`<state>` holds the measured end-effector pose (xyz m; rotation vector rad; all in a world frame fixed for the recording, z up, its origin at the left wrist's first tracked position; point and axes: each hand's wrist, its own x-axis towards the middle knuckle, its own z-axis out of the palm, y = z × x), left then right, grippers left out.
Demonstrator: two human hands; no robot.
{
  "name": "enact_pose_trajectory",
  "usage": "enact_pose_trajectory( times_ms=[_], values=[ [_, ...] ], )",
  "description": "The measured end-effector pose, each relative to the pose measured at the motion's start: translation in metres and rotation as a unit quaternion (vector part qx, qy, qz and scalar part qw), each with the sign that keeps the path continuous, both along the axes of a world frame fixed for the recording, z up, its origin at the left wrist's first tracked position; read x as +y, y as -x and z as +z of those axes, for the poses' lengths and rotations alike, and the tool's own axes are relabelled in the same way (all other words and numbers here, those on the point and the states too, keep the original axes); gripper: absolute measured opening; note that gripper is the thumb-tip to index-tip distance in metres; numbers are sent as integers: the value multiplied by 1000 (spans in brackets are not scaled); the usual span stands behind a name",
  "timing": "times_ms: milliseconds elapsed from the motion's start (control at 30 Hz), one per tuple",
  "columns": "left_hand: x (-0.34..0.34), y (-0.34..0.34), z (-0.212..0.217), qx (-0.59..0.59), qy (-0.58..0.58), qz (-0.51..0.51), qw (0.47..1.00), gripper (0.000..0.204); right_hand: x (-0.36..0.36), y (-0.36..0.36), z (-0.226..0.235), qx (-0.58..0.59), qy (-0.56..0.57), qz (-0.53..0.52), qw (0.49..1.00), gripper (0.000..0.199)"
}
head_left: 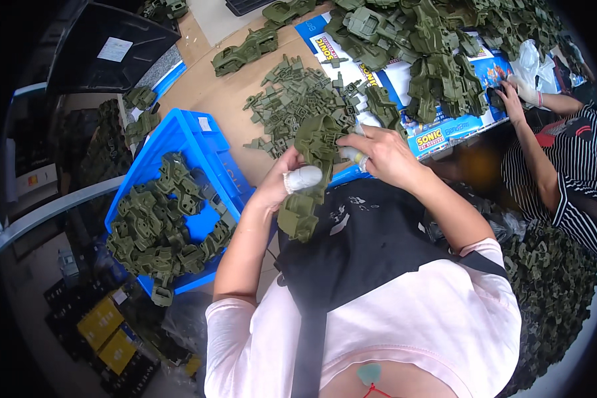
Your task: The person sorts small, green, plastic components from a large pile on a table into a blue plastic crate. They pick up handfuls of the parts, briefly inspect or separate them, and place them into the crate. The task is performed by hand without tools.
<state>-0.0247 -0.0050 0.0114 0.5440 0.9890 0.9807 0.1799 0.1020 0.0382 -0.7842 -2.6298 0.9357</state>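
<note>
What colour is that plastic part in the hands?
The part is dark olive green, seen best in the head view.

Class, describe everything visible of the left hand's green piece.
The green piece looks like plastic: olive, long, irregular, boxy at its lower end. It slants, top toward the pile of small parts. The left hand grips it, a white-covered thumb across its middle; the right hand is at its upper right, contact unclear.

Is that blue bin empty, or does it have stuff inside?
It has stuff inside: green parts are heaped in the blue bin. It isn't packed solid, because some bare blue shows between them.
</note>
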Motion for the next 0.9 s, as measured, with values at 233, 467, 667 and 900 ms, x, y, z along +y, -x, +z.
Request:
enact_pose_trajectory(
  times_ms=[233,467,667,900],
  values=[
    [1,-3,8,92,-51,-33,994,60,2,2,-5,10,27,34,999,31],
    [-6,-5,8,132,-116,-43,983,64,4,-1,-25,104,42,56,992,29],
    [-3,-4,7,162,-88,-86,979,64,2,1,-39,104,-13,103,989,31],
    [-1,12,-26,10,38,20,999,57,77,-1,-47,89,171,69,979,30]
  ],
)
